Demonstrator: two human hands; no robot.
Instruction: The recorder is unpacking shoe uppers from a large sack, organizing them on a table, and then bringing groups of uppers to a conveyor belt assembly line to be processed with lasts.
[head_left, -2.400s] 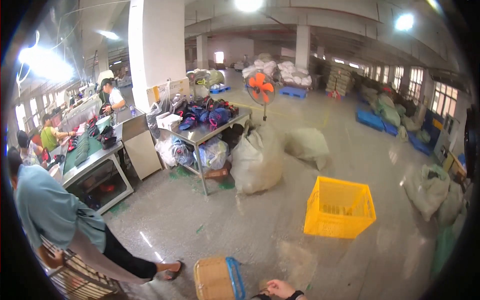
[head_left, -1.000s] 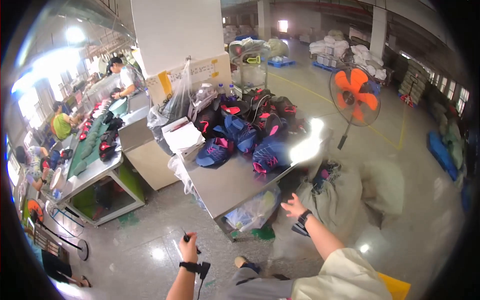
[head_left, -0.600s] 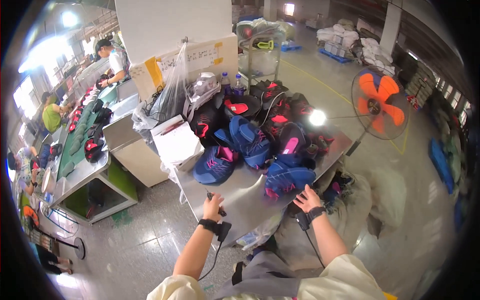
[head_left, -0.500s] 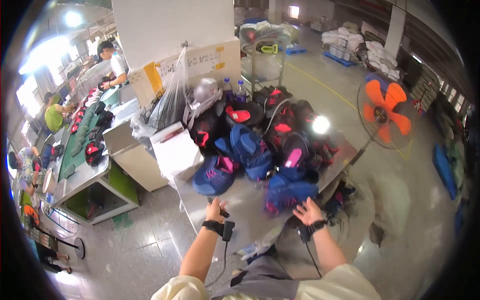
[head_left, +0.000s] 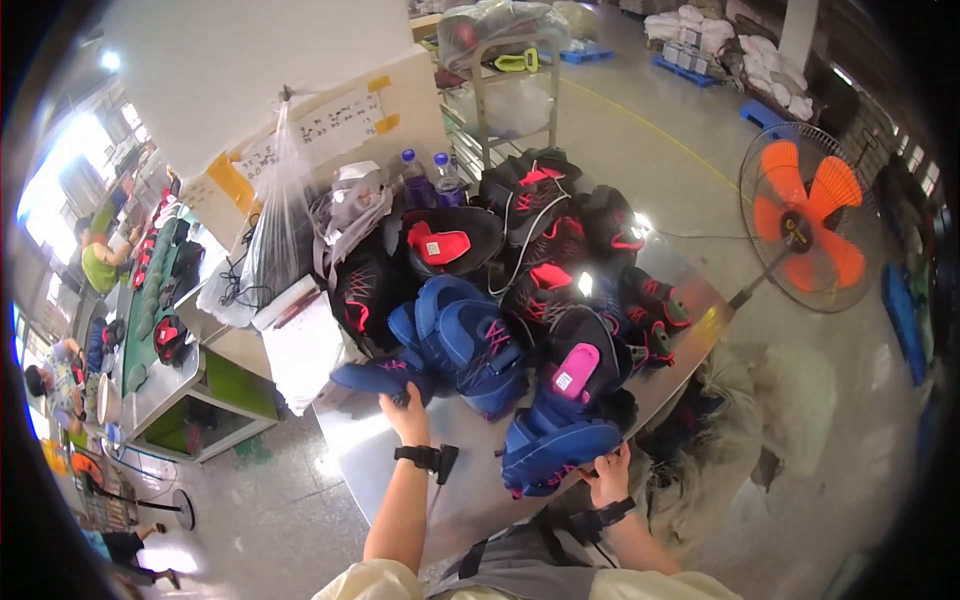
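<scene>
My left hand [head_left: 406, 415] has its fingers closed on the edge of a blue shoe [head_left: 375, 374] with pink lacing, at the left of a heap of shoes. A small dark thing shows at those fingertips; its kind is unclear. At the front right, my right hand [head_left: 608, 478] pinches the rim of another blue shoe [head_left: 560, 452], tipped on its side near the table edge. Between them, more blue shoes [head_left: 462, 335] lie piled. Just behind the right-hand shoe is a black shoe with a pink insole [head_left: 574, 372]. Each wrist wears a black strap with a cable.
Black and red shoes [head_left: 545, 225] fill the back of the metal table [head_left: 460, 470]. A white box [head_left: 310, 345], a clear plastic bag [head_left: 283, 200] and purple bottles [head_left: 418, 185] stand behind. An orange fan [head_left: 805, 215] is at right. People work along a green conveyor [head_left: 145, 310] at left.
Both hands were open and apart from the shoes; now each grips a blue shoe. The left shoe has tilted and shifted left; the right one has come nearer me. My view has turned slightly.
</scene>
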